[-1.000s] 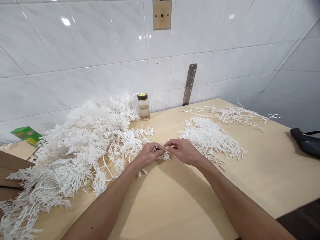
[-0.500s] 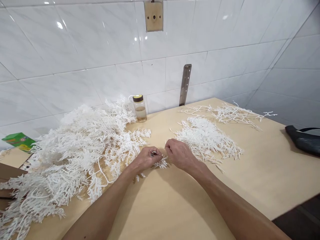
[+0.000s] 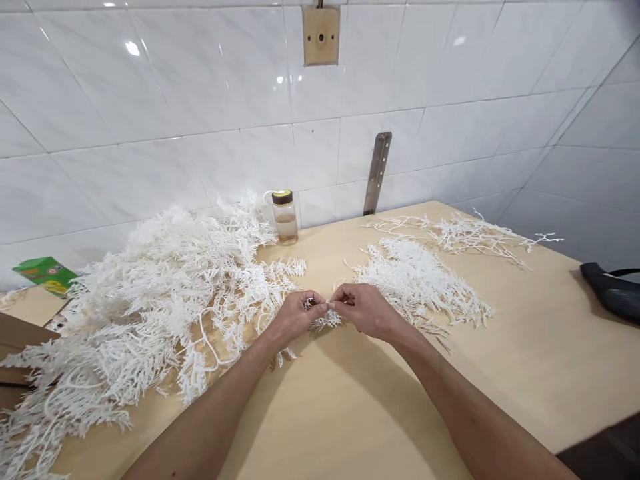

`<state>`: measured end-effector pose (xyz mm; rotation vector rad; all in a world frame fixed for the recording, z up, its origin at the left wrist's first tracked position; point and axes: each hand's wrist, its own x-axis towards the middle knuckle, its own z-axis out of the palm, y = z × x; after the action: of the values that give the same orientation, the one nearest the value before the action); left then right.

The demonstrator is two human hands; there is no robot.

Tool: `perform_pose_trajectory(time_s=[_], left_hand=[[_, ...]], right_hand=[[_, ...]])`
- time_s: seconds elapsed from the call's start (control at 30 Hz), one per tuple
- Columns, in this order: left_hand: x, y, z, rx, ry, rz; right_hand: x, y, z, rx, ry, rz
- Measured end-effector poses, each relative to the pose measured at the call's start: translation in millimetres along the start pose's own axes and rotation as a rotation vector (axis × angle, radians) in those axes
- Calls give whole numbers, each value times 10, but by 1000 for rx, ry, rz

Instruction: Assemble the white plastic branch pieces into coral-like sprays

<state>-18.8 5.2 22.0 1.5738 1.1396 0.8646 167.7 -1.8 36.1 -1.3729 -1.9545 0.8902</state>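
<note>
My left hand (image 3: 299, 313) pinches a small white branched plastic piece (image 3: 327, 320), whose twigs hang below the fingers. My right hand (image 3: 363, 308) meets it at the fingertips, its thumb and forefinger closed on the top end of the same piece. A large heap of white branched sprigs (image 3: 165, 287) spreads to the left. Just beyond my right hand lies a smaller pile of short white sprigs (image 3: 420, 277). Bare white stems (image 3: 475, 233) are scattered behind that pile.
A jar with liquid (image 3: 285, 220) stands by the tiled wall, with a metal strip (image 3: 377, 173) leaning to its right. A green packet (image 3: 47, 275) is at the far left, a black object (image 3: 613, 290) at the right edge of the wooden table (image 3: 370, 413).
My right hand has moved in to meet the left hand's fingertips and now pinches the piece's end. The view has shifted slightly.
</note>
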Motion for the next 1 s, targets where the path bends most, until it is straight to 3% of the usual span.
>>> perform_pose_trajectory(time_s=[0.2, 0.33, 0.53, 0.67, 0.77, 0.83, 0.9, 1.0], left_hand=[[-1, 13, 26, -60, 42, -106], [54, -56, 53, -12, 73, -88], [136, -128, -52, 93, 287, -77], [85, -78, -121, -103, 170, -21], [48, -38, -114, -233, 111, -58], [38, -26, -103, -281, 83, -83], [34, -21, -98, -295, 65, -91], [31, -10, -96, -270, 47, -57]], right_hand=[[-12, 12, -12, -116, -24, -26], [-26, 42, 64, -217, -3, -115], [-96, -74, 86, -168, -102, -200], [-33, 29, -47, -129, 101, -68], [35, 206, -172, -238, 340, 56], [52, 265, -224, -284, 420, 82], [46, 245, -228, -196, 357, 94], [20, 134, -148, 97, 108, 99]])
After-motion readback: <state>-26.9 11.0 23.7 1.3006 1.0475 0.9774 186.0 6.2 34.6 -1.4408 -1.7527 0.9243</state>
